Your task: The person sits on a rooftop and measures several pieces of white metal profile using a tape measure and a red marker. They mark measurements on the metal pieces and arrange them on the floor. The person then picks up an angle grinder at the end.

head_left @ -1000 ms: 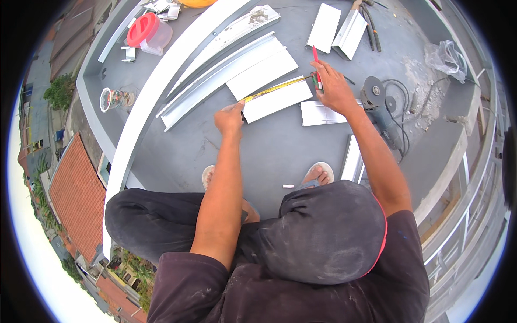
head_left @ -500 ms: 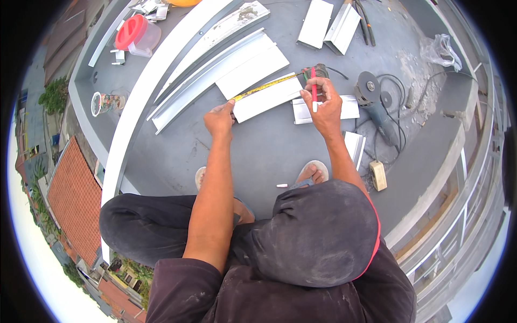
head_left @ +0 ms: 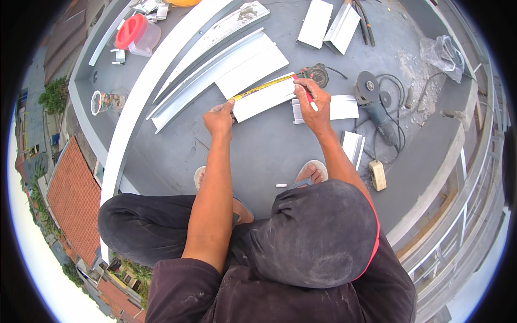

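A yellow tape measure blade (head_left: pixel 263 86) is stretched along the upper edge of a white metal profile piece (head_left: pixel 267 102). At that piece's left end, my left hand (head_left: pixel 219 118) is closed, pinching the end of the blade against the edge. My right hand (head_left: pixel 315 103) grips a red marker (head_left: pixel 311 100) with a white end. The marker's upper tip touches the blade near the piece's right end. Just beyond the right fingers lies the tape measure case (head_left: pixel 316 75), dark with red. A white marker cap (head_left: pixel 281 185) rests on the floor between my feet.
An angle grinder (head_left: pixel 377 110) with a looping cable lies to the right, near a cream power socket (head_left: pixel 378 175). More white profiles (head_left: pixel 315 24) lie about. A red-lidded jug (head_left: pixel 139 35) and a clear tub (head_left: pixel 105 102) stand left. A low wall (head_left: pixel 425 172) borders the right.
My right hand has moved slightly left and down, bringing the red marker from above the tape case to the blade near the profile's right end. The tape case is now uncovered. The left hand stays put.
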Available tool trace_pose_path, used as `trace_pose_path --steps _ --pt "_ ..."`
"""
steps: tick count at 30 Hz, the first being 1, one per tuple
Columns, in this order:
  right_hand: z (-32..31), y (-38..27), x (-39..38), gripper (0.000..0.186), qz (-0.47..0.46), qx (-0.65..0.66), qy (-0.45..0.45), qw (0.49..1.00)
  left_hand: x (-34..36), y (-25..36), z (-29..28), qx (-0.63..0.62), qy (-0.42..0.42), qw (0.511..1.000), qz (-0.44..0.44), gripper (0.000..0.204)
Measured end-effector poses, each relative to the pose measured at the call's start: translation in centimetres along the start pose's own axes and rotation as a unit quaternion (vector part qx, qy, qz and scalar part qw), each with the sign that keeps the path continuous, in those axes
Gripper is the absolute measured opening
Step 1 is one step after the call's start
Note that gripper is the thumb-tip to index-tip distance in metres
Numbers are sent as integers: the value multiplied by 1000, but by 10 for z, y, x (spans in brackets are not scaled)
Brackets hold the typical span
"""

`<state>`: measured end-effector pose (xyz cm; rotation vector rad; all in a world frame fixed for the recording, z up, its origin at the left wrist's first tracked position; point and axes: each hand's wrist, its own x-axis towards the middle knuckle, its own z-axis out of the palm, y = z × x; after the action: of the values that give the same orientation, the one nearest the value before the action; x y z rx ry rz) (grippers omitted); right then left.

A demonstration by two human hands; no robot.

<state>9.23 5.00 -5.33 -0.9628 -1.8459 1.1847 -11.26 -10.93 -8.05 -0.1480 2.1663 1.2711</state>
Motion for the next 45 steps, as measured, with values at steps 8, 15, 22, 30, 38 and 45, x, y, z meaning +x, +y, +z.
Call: trace_pose_path --steps 8,15,22,30,38,45 --pt "15 9 -4 14 71 20 -11 997 -1 3 0 11 2 1000 -3 37" --pt "24 15 9 11 62 -10 -8 998 1 2 0 13 0 1000 -2 34" --pt "31 19 12 9 75 -39 -6 996 3 0 0 6 1 1000 -2 32" --pt "32 14 15 13 88 -80 -16 993 -1 3 1 -5 11 1000 1 32" --pt "30 13 17 13 80 -94 -23 992 4 -3 0 -5 -8 1000 -1 32" --pt "-17 6 32 48 -133 -250 21 959 4 -6 -3 -11 -6 1000 -12 35"
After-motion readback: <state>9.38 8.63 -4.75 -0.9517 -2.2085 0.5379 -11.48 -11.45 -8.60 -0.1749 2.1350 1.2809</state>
